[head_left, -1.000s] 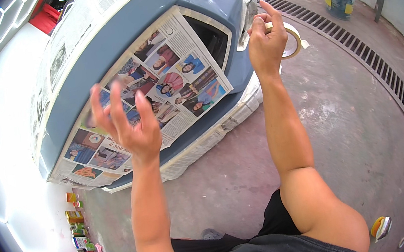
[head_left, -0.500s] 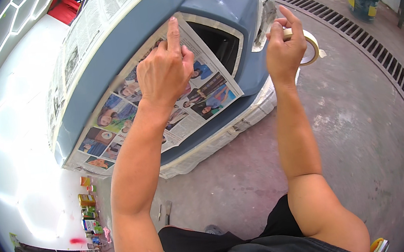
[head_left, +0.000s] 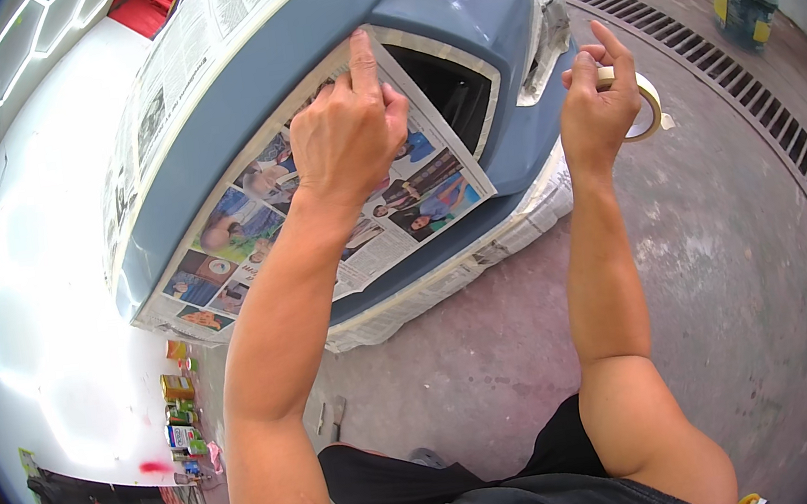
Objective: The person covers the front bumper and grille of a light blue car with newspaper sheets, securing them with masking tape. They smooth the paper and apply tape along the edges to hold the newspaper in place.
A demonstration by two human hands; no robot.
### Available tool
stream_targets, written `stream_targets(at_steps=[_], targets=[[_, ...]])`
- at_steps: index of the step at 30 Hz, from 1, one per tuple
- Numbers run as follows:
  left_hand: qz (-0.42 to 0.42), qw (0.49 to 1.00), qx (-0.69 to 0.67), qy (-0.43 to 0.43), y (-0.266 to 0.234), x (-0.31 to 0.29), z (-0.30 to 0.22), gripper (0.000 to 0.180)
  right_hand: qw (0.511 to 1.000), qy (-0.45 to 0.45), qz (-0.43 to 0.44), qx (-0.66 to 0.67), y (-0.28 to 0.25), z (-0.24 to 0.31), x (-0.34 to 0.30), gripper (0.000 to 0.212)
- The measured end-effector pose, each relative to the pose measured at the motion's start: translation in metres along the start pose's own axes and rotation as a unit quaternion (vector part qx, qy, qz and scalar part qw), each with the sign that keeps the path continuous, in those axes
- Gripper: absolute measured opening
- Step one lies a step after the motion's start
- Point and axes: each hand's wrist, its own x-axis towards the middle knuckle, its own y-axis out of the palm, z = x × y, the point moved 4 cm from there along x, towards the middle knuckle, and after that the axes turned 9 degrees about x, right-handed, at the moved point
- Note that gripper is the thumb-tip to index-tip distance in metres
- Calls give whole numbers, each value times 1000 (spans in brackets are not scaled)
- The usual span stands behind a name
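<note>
A blue-grey car bumper [head_left: 484, 20] stands in front of me, parts of it covered in newspaper and tape. Over its front opening lies a newspaper sheet [head_left: 430, 183] with colour photos, its left side along a taped edge. My left hand [head_left: 349, 138] presses the sheet's top corner with a straight index finger, the other fingers loosely curled. Right of the bumper, my right hand [head_left: 601, 117] grips a roll of masking tape [head_left: 651, 109], index finger raised. The dark recess [head_left: 453, 95] shows uncovered between the sheet and a taped rim.
A floor drain grate [head_left: 701, 49] curves along the right, with a dark bucket [head_left: 744, 4] beyond it. Several paint cans [head_left: 176, 387] line the left wall. A scraper-like tool [head_left: 338, 416] lies on the floor near my knee. Masking paper [head_left: 539, 205] skirts the bumper's lower edge.
The view has shifted slightly, so the bumper sits a little further right. My left finger stays on the sheet's corner, and my right hand still holds the tape roll.
</note>
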Motion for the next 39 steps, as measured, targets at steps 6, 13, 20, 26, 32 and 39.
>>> stream_targets(at_steps=[6, 13, 20, 26, 32, 39], targets=[[-13, 1000, 16, 6, -5, -5, 5, 61, 1000, 2, 3, -13, 0, -5, 0, 32], [7, 1000, -1, -12, -5, -3, 2, 64, 1000, 8, -2, -20, -2, -6, 0, 31], [-47, 999, -5, 23, 1, -6, 7, 58, 1000, 3, 0, -12, -2, -7, 1, 31], [-35, 999, 7, 33, 5, -4, 3, 60, 1000, 11, 3, -20, -1, -4, 0, 31], [-21, 998, 31, 55, 5, 1, 4, 59, 1000, 11, -3, -6, -3, -8, 2, 31], [23, 985, 113, 130, -6, 9, 9, 58, 1000, 5, -6, -18, -4, -9, 3, 31]])
